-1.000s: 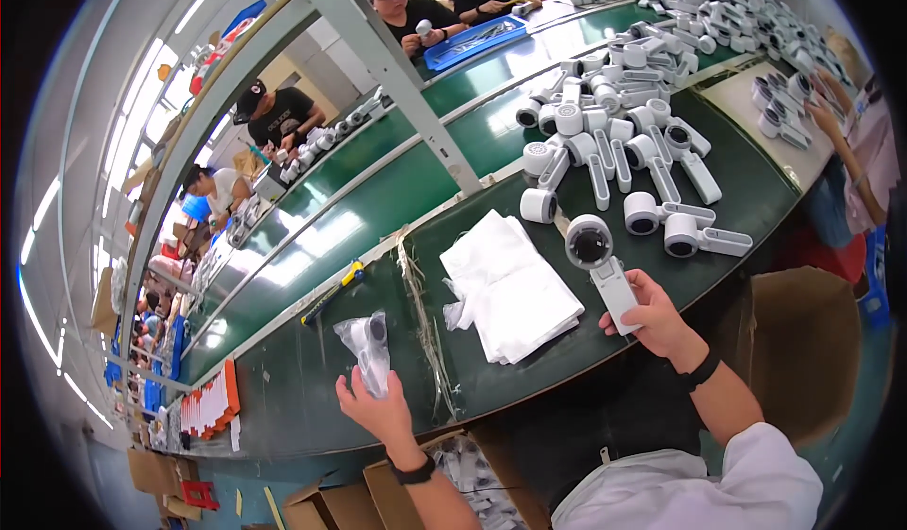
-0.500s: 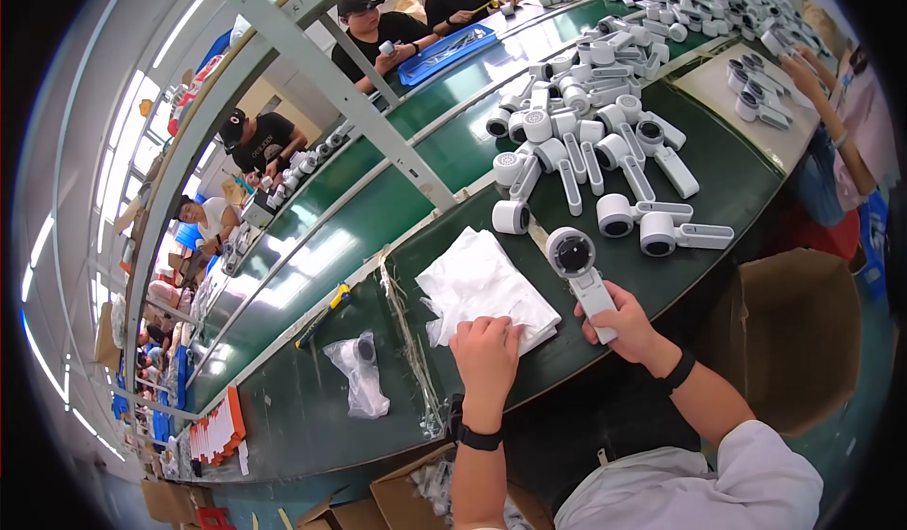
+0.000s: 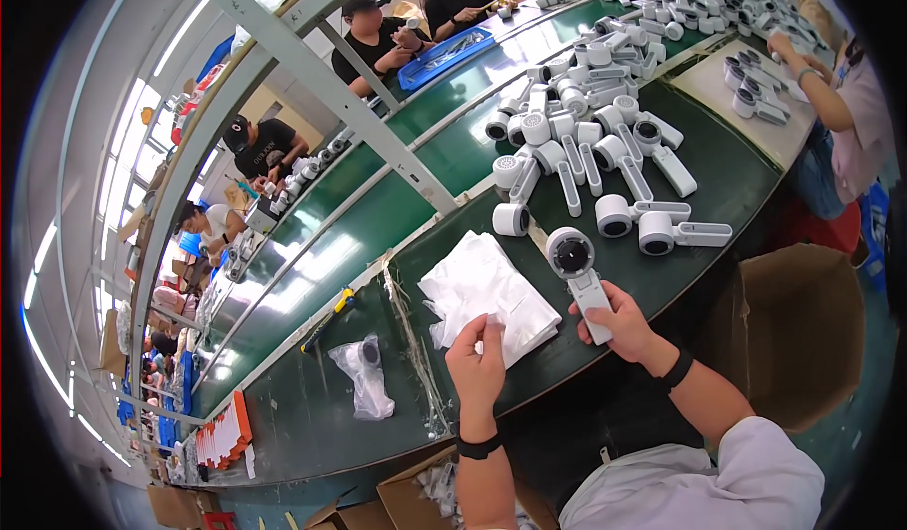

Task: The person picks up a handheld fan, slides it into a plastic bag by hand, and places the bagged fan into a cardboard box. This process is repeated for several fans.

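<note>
In my right hand (image 3: 619, 325) is a white handheld device (image 3: 573, 256), gripped by its handle. Its round head, a black disc within a grey ring, points up and away from me. The pinched fingers of my left hand (image 3: 477, 360) hold the near edge of a thin white plastic bag (image 3: 492, 320) over a stack of white bags (image 3: 482, 284) on the dark green table. Beyond the stack and the device, a large heap of similar white devices (image 3: 576, 133) covers the far right of the table.
Left of the stack lie a bagged device (image 3: 364, 379) and a yellow-and-black cutter (image 3: 328, 319). An open cardboard box (image 3: 798, 341) stands at the right below the table edge. A metal frame post (image 3: 368, 119) rises beside the green conveyor (image 3: 331, 232). Co-workers sit across it; another person is at far right.
My left hand has lifted slightly and drawn back, its fingers now pinched at the bag's edge. The right hand holds the device in nearly the same place.
</note>
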Demonstrator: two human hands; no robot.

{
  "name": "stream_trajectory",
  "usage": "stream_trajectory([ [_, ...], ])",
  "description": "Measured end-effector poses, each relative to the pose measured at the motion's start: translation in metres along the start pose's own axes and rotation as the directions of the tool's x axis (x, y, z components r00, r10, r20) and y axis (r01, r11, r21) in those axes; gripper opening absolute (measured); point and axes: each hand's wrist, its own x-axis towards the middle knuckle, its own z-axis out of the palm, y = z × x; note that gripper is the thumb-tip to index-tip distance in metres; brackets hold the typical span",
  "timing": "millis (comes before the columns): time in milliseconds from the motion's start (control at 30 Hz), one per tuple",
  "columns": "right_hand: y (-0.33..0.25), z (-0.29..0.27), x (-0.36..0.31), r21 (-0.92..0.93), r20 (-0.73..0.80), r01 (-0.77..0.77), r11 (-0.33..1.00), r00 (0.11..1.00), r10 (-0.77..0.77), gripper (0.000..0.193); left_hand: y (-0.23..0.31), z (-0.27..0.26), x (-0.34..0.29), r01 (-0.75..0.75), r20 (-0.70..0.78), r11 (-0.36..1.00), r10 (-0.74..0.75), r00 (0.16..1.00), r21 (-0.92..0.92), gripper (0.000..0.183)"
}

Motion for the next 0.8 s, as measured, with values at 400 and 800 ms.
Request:
stream_trajectory([
  [400,-0.006,0.068,-0.023,-0.335,-0.006,0.232,0.913,0.969,-0.249,0.052,0.017,0.027,-0.044,0.243,0.13,0.783,-0.206,0.97,-0.573,0.018],
  [800,0.0,0.072,-0.02,-0.252,-0.236,0.114,0.961,0.956,-0.175,0.034,0.008,0.012,-0.042,0.304,0.174,0.448,-0.308,0.935,-0.841,0.009],
])
